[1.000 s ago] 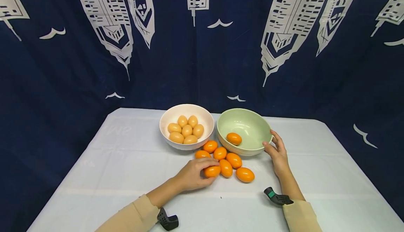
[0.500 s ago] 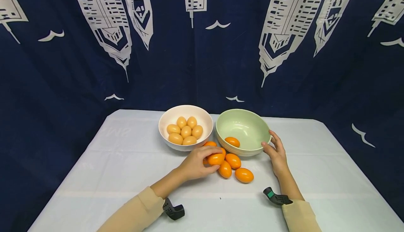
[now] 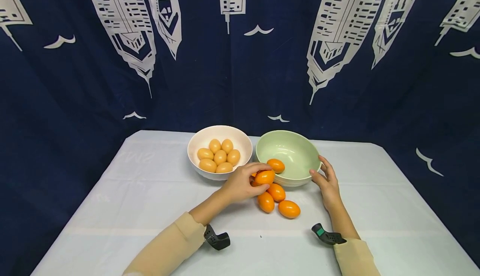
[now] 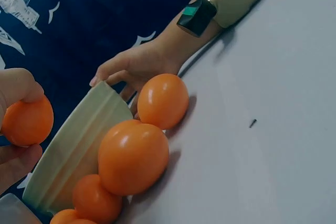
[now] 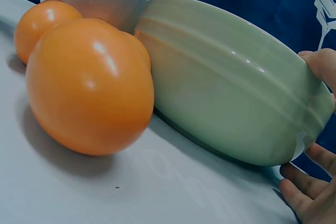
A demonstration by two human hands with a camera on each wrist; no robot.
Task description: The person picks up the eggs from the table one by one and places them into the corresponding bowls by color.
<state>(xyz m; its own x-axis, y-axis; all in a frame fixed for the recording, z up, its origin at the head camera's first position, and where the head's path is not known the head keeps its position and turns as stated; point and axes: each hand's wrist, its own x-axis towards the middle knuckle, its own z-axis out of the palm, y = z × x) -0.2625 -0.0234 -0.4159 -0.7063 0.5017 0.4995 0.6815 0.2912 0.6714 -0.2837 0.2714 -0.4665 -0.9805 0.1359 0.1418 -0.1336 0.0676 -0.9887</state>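
Note:
My left hand pinches a glossy orange egg between thumb and fingers, raised just in front of the green bowl's near left rim. In the left wrist view that held egg shows at the left edge. The green bowl has one orange egg inside. At the bowl's right side, my right hand grips it; the right wrist view shows its thumb at the rim and its fingers near the base. More orange eggs lie before the bowl, some hidden behind my left hand.
Left of the green bowl stands a white bowl with several pale yellow eggs. Both bowls sit toward the back of the white-covered table. A dark blue printed curtain hangs behind. Each wrist wears a black device.
My left hand has lifted an orange egg from the group and carried it up and right toward the green bowl. The right hand stays on the bowl.

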